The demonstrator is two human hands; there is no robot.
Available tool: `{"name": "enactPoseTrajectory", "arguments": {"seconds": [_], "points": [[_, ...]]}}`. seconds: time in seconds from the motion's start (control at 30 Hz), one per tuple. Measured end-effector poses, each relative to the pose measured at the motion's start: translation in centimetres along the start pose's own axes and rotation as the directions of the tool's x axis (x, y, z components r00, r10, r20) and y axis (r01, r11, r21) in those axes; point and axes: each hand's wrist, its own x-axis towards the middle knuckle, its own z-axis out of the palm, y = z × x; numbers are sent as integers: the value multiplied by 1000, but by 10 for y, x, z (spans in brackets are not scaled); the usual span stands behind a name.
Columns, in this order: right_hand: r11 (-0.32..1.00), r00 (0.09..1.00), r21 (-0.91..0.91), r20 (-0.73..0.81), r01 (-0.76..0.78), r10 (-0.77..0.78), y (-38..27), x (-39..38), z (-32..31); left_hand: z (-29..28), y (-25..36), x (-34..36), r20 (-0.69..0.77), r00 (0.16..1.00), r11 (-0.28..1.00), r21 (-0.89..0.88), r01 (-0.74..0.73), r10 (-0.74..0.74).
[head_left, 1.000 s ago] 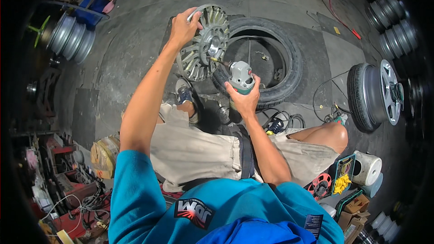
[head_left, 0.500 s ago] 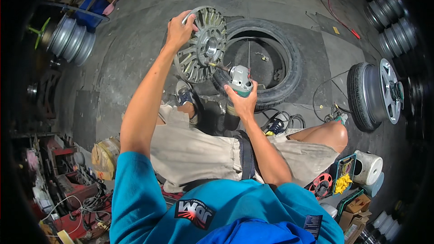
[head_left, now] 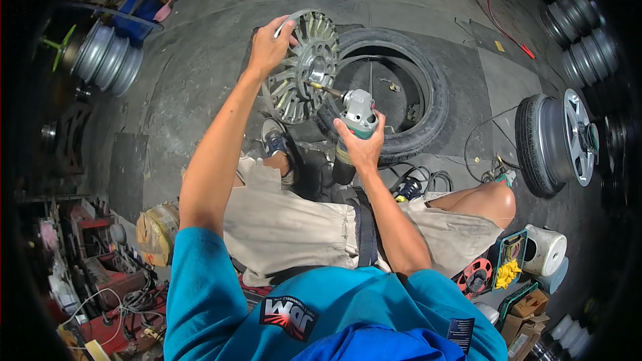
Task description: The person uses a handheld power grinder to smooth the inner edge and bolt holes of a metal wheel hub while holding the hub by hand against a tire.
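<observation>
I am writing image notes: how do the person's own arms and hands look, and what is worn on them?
Both hands, the left hand and the right hand, are bare, without gloves. The forearms are uncovered too. Short teal sleeves of a T-shirt end above the elbows. No watch, ring or bracelet is visible.

Our left hand [head_left: 269,45] grips the rim [head_left: 302,67] upright against the tyre [head_left: 391,90], which blocks the way behind it. Our right hand [head_left: 360,147] and grinder [head_left: 354,120] crowd the rim's face. Bare floor [head_left: 200,60] lies open to its left; our knees close off the near side.
</observation>
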Motion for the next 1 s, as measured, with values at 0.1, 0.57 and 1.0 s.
{"name": "enactPoseTrajectory", "arguments": {"seconds": [0.1, 0.57, 1.0], "points": [[1000, 1000, 12, 14, 14, -14, 5, -5, 0, -5, 3, 0, -21, 999, 999, 13, 43, -43], [993, 999, 108, 25, -45, 42, -1, -7, 3, -2, 7, -5, -33, 999, 999, 44, -19, 21], [979, 996, 189, 53, -81, 72, 1, 1, -6, 2, 7, -3, -49, 997, 998, 5, -56, 56]]}}
